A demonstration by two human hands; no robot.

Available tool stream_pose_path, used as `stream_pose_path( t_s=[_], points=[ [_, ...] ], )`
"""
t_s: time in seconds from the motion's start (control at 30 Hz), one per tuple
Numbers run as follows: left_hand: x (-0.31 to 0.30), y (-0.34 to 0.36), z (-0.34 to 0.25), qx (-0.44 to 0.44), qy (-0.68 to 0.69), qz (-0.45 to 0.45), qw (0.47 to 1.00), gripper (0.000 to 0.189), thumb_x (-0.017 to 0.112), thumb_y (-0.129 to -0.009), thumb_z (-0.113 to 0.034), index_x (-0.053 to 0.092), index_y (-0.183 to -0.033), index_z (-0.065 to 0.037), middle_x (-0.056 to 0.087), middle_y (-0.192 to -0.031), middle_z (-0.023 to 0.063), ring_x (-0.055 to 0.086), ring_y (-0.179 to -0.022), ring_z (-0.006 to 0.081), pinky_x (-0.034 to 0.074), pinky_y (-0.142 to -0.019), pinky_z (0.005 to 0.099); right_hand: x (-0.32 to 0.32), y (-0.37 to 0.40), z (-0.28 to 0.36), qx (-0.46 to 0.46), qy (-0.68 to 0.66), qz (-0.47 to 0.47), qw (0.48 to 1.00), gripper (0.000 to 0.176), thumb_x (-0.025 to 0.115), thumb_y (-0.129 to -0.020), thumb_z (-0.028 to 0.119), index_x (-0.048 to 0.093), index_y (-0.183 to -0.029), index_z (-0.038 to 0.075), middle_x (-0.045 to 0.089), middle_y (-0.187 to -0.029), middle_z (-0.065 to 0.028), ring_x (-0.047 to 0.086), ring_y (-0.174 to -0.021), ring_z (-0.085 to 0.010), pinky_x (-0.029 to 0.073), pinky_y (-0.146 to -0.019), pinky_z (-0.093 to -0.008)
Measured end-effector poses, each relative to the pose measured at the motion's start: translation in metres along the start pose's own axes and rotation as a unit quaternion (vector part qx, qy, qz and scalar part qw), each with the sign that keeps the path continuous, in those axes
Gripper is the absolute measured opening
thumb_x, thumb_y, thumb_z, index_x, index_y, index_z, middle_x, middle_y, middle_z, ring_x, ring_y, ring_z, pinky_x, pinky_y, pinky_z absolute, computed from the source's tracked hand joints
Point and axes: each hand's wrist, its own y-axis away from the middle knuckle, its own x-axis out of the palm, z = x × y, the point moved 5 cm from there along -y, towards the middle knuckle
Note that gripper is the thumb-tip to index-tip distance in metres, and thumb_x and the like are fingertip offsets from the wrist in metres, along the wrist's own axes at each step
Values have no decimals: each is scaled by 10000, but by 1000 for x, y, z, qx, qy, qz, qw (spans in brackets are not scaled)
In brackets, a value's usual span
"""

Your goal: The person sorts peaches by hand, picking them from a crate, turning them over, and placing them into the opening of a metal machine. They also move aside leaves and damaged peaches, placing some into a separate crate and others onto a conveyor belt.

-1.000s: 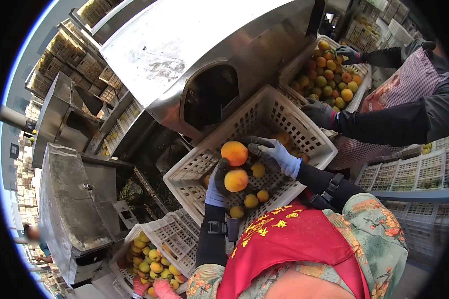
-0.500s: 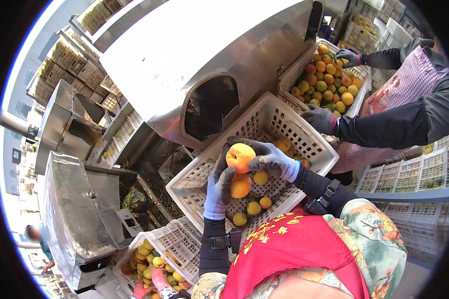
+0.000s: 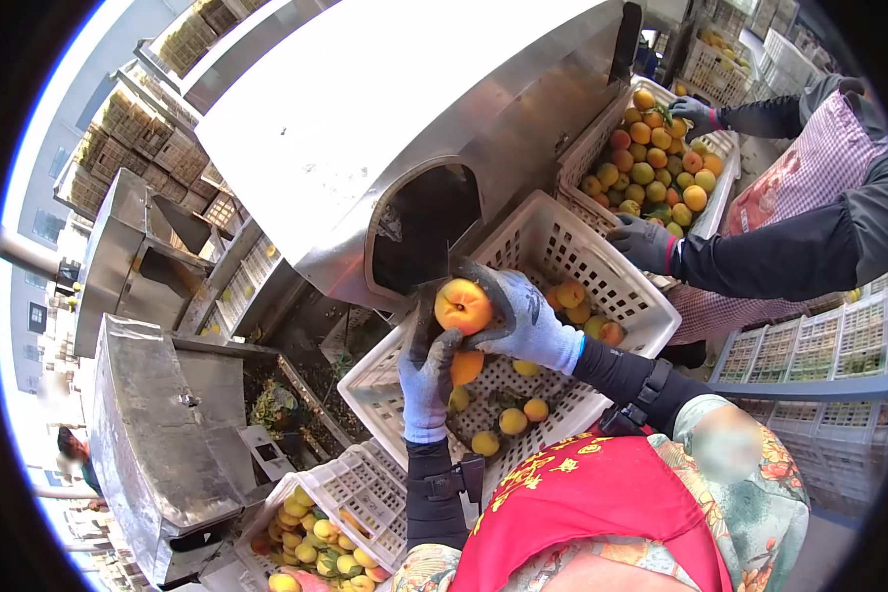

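Over the white crate (image 3: pixel 627 321) in front of me, my left hand (image 3: pixel 425 380) and my right hand (image 3: pixel 528 321), both in blue gloves with dark fingers, are closed around an orange fruit (image 3: pixel 463 306). A second orange fruit (image 3: pixel 466 367) shows just beneath it, by my left fingers; whether it is gripped or not is partly hidden. Several yellow-orange fruits (image 3: pixel 512 421) lie at the crate's near side, and others (image 3: pixel 570 294) sit toward its far right corner.
A metal machine (image 3: pixel 365 128) with a dark opening stands ahead. At the right, a co-worker's gloved hands (image 3: pixel 643 243) are at a full fruit crate (image 3: pixel 725 163). Another fruit crate (image 3: pixel 365 493) is at lower left. A metal box (image 3: pixel 158 414) stands left; a person (image 3: pixel 77 456) is beyond it.
My hands have shifted slightly left and turned the upper fruit, my right fingers now wrapping its side. At lower left, the pink-gloved hand has moved down, mostly out of view.
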Motion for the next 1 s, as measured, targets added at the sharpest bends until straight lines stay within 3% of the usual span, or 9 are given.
stream_pose_path(
  t_s=[0.2,0.27,0.53,0.6,0.67,0.77,0.83,0.93,1.0],
  points=[
    [-25,9,32,-6,65,-76,995,448,524,-927,-132,447,-1346,7,539,-1291,138,556,-1102,206,463,-913,319,23,-25,-39,73,46,-67,994,861,808,-621,316,429,-1350,57,503,-1294,-191,420,-1252,-371,309,-1069,-452],
    [-29,14,32,106,-277,-60,953,477,557,-881,-119,462,-1334,-7,552,-1281,152,572,-1102,257,473,-914,342,34,-30,-54,87,53,-62,993,892,815,-608,354,426,-1349,48,445,-1345,-208,331,-1302,-405,255,-1095,-479],
    [-35,14,38,54,-299,-57,951,422,438,-958,-259,494,-1301,-20,627,-1080,123,605,-1001,201,503,-887,357,59,-51,-90,68,139,-29,988,918,765,-650,431,365,-1379,42,398,-1371,-214,344,-1287,-408,260,-1082,-493],
    [-57,11,86,-152,200,-127,960,481,569,-818,-9,480,-1291,-23,588,-1217,161,600,-1059,260,480,-917,348,65,-90,-92,17,77,-28,996,890,749,-679,433,356,-1390,68,396,-1376,-214,347,-1290,-399,272,-1064,-507],
    [-50,14,65,-6,-225,-65,972,422,491,-857,69,462,-1270,-9,574,-1219,148,589,-1071,229,471,-941,330,64,-101,-82,-17,151,-57,987,845,724,-721,417,345,-1400,86,388,-1386,-218,360,-1278,-404,275,-1061,-503],
    [-37,13,54,-27,-46,-73,996,414,506,-882,19,447,-1291,-11,517,-1295,133,550,-1133,246,452,-981,365,47,-85,-68,56,80,-89,991,683,702,-762,322,440,-1334,53,490,-1298,-215,471,-1185,-376,366,-1008,-439],
    [-28,11,57,-143,474,-73,866,440,523,-903,-50,418,-1328,-9,473,-1336,127,507,-1188,255,438,-1006,392,39,-54,-70,149,-91,-78,982,567,725,-748,242,536,-1235,21,602,-1150,-206,596,-1030,-336,471,-902,-377],
    [-28,15,27,62,-22,-65,996,450,520,-929,-129,406,-1348,-11,480,-1324,124,493,-1205,262,443,-1002,404,38,-13,-17,138,-203,136,960,700,747,-733,293,469,-1323,40,595,-1148,-206,591,-1031,-349,461,-907,-386],
    [-23,13,18,7,117,-88,989,446,507,-936,-125,400,-1354,-13,478,-1325,124,489,-1209,257,445,-999,403,42,9,-2,1,-4,110,994,824,764,-705,308,385,-1389,48,575,-1185,-202,565,-1059,-368,430,-936,-414]
  ],
)
